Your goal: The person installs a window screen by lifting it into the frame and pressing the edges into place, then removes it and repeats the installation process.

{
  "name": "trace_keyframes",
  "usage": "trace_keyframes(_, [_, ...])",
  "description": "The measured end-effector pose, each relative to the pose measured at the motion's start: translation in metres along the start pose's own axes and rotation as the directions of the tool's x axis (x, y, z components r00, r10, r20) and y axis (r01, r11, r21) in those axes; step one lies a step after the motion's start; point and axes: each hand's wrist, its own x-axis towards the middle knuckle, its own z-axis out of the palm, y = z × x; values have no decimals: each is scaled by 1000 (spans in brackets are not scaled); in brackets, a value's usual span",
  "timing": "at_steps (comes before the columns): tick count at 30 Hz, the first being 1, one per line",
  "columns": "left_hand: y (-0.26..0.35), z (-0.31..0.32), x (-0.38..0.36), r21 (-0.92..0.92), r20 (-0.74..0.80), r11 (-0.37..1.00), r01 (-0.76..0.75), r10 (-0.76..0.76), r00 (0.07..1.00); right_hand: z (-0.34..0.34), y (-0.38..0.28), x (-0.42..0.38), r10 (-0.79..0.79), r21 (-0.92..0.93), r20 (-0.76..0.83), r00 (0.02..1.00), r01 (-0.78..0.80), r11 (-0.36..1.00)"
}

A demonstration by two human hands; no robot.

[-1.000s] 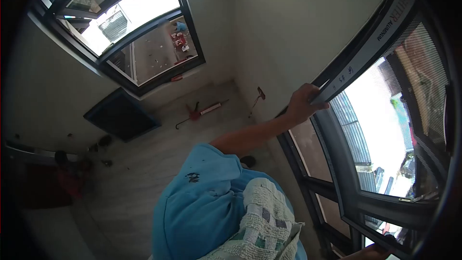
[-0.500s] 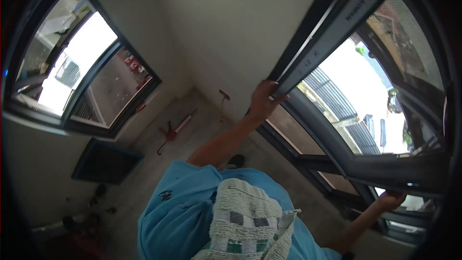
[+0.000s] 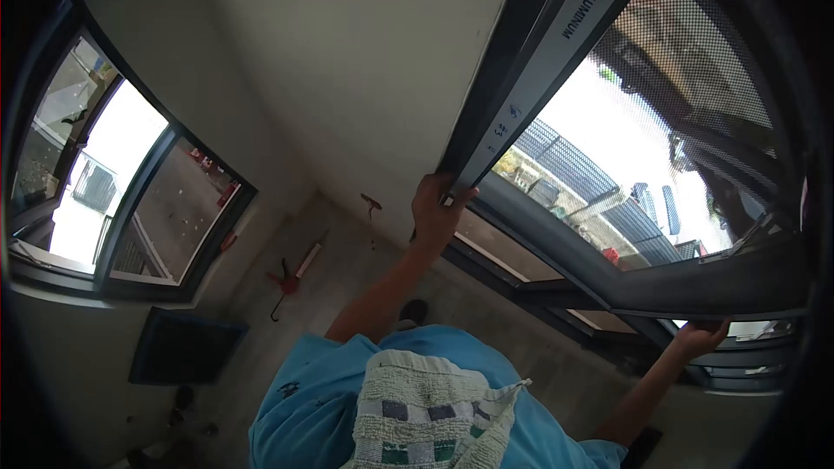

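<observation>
My left fingers (image 3: pixel 427 186) grip a screen frame (image 3: pixel 673 285); my right fingers (image 3: pixel 714 326), partly hidden, hold its lower edge.
Its label (image 3: pixel 556 43) reads "ALUMINUM", start cut off; handwriting unclear.

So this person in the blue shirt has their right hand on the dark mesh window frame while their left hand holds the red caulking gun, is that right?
Not quite: in the head view the left hand is on the window frame too, and the caulking gun lies on the floor. The right hand is on the frame, as you said.
</observation>
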Motion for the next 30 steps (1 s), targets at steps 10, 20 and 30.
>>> trace_keyframes(10, [-17, 6, 0, 40, 7, 990, -132, 132, 991, 22, 10, -34, -490, -667, 146, 859, 451, 593])
trace_keyframes(20, [-10, -1, 7, 31, 108, 990, -140, 136, 985, 26, 4, -37, -343, -511, 53, 938, 321, 797])
trace_keyframes(30, [165, 1, 107, -139, 55, 777, -614, 625, 779, -22, 29, -33, -289, -560, 127, 949, 309, 769])
